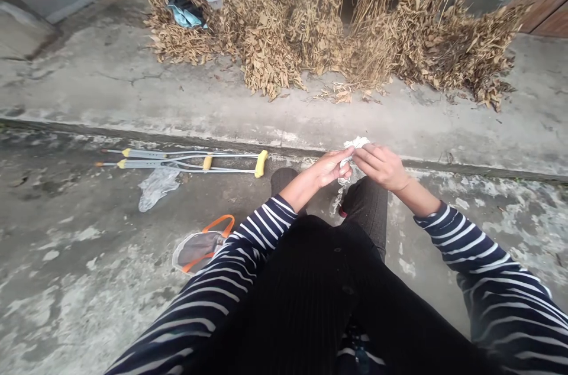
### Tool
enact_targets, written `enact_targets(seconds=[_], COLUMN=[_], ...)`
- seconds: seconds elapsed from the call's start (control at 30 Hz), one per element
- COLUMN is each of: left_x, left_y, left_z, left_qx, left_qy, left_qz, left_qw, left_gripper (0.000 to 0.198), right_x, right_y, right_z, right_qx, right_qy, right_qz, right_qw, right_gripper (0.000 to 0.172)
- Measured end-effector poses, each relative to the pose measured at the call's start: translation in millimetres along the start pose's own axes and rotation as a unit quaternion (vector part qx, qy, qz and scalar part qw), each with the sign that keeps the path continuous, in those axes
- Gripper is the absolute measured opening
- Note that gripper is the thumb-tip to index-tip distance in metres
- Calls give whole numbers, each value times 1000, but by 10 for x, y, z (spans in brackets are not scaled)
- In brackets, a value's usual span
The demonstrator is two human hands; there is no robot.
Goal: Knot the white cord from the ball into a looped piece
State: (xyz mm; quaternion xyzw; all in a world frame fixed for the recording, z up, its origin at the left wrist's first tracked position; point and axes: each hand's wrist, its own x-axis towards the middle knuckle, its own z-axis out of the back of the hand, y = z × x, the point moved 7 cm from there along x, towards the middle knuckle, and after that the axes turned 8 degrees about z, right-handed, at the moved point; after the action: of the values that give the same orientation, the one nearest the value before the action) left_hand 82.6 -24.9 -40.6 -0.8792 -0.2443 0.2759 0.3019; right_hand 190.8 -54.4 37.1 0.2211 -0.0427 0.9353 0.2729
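Note:
My left hand (331, 168) and my right hand (380, 165) meet in front of my knees, fingers closed in a pinch. Between them is a crumpled white piece of thin material (356, 142), part of which sticks up above the fingers. Whether it is paper, cloth or plastic is hard to make out. Below my left hand hangs a thin, whitish, see-through strip with a lacy look (341, 194). My fingers cover where the strip and the white piece may join.
A pair of crutches (190, 162) with yellow pads lies left, beside a clear plastic bag (158, 187). Nearer me is a bag with orange handles (197, 249). Beyond the concrete step edge (213, 141), dried plant bundles (270, 38) lean against the wall, with a blue cloth (186, 13) on them.

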Motion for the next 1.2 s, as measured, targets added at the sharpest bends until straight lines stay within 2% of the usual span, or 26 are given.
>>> enact_targets(seconds=[0.1,0.23,0.33,0.4,0.5,0.6,0.67,0.77,0.83,0.9,0.97,1.1,1.2], left_x=[27,-32,-90,-121,-161,-198,-209,-203,-198,-199,-198,-212,-216], left_y=[-51,-129,-172,-205,-250,-273,-278,-290,-308,-316,-285,-139,-54], left_z=[-40,-67,-88,-117,-146,-136,-132,-134,-126,-107,-87,-6,81], left_qx=[-10,4,39,60,83,109,124,139,147,160,177,186,164], left_qy=[-12,-45,-61,-61,-71,-106,-120,-127,-132,-140,-143,-158,-173], left_qz=[-17,-56,-82,-98,-116,-123,-127,-136,-145,-151,-140,-101,-87], left_qw=[1000,997,994,991,987,981,977,973,969,965,964,965,967], left_gripper=[36,36,41,44,47,46,45,44,42,38,34,27,21], right_x=[-21,-36,-1,21,1,-55,-55,-24,-9,-9,-35,-131,-149], right_y=[33,47,77,85,-8,-189,-292,-396,-431,-445,-476,-591,-599], right_z=[47,114,200,248,220,77,7,-23,-64,-131,-172,-159,-104], right_qx=[-34,-36,-6,24,117,256,320,385,438,484,496,425,344], right_qy=[-13,-55,-133,-200,-287,-328,-321,-299,-278,-258,-271,-364,-404], right_qz=[9,-30,-78,-123,-230,-331,-362,-377,-393,-414,-431,-442,-426], right_qw=[999,997,988,972,923,847,815,788,759,726,703,701,733], right_gripper=[29,30,19,11,15,38,41,33,33,36,44,54,52])
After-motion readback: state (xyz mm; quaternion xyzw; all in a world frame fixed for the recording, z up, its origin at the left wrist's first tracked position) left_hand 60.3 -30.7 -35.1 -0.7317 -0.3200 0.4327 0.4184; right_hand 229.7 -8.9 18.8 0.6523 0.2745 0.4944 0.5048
